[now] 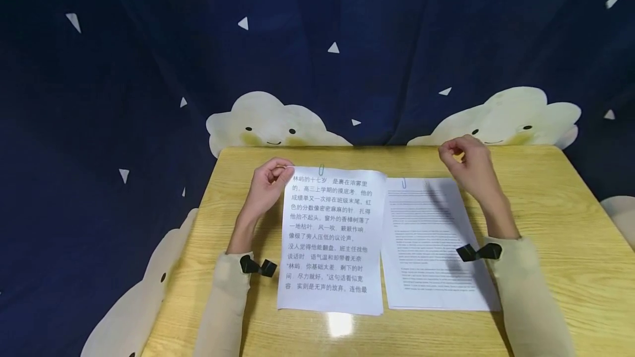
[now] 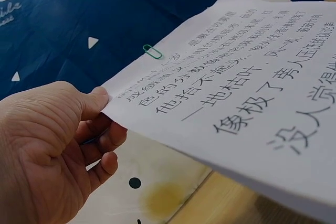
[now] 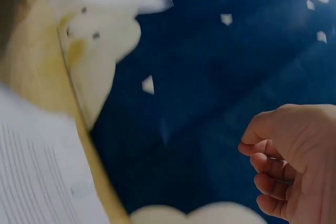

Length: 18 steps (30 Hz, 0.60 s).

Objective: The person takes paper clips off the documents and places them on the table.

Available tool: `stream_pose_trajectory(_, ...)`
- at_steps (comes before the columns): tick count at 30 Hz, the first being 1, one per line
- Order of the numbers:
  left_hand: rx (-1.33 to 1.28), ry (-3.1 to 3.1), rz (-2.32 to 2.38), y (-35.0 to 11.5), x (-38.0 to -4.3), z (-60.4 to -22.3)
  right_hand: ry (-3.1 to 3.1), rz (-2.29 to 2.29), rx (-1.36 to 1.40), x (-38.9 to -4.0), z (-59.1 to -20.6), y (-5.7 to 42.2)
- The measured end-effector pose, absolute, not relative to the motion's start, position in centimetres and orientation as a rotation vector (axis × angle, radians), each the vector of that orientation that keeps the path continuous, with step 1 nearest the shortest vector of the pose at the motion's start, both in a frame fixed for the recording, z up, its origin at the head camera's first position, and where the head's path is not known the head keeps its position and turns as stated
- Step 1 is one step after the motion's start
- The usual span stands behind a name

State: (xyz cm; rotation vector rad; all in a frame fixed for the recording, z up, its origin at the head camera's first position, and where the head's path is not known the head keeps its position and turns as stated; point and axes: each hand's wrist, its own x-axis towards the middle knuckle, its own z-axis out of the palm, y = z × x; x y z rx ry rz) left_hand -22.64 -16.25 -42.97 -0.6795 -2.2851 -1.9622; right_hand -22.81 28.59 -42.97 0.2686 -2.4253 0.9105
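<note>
My left hand (image 1: 270,189) pinches the upper left corner of a paper stack (image 1: 332,241) printed with large Chinese characters. In the left wrist view the thumb lies on top of the paper (image 2: 220,87), fingers beneath, and the stack is raised and tilted. A green paper clip (image 2: 152,52) sits on its top edge. My right hand (image 1: 471,167) is raised past the top right corner of a second stack (image 1: 436,247), which has small printed lines and a bluish paper clip (image 1: 404,183). The right wrist view shows the right hand's (image 3: 294,163) fingers curled, thumb against index finger, nothing between them.
The second stack lies flat on a wooden table (image 1: 550,219), partly overlapped by the raised one. Behind the table's far edge hangs a dark blue curtain (image 1: 377,32) with white triangles and clouds. Black bows (image 1: 478,252) are on the sleeve cuffs.
</note>
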Motion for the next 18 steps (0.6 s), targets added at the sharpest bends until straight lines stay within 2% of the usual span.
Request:
stream_pose_trajectory(10, -0.719, -2.267, -1.964, -16.0, -22.6, -42.8, -2.417, 0.939, 0.615, -20.3, -40.9, 23.4)
stream_pose_trajectory(18, -0.718, -2.269, -1.969, -15.6, -22.1, -42.4, -2.433, 0.994, 0.806, -19.8, -40.2, 20.0)
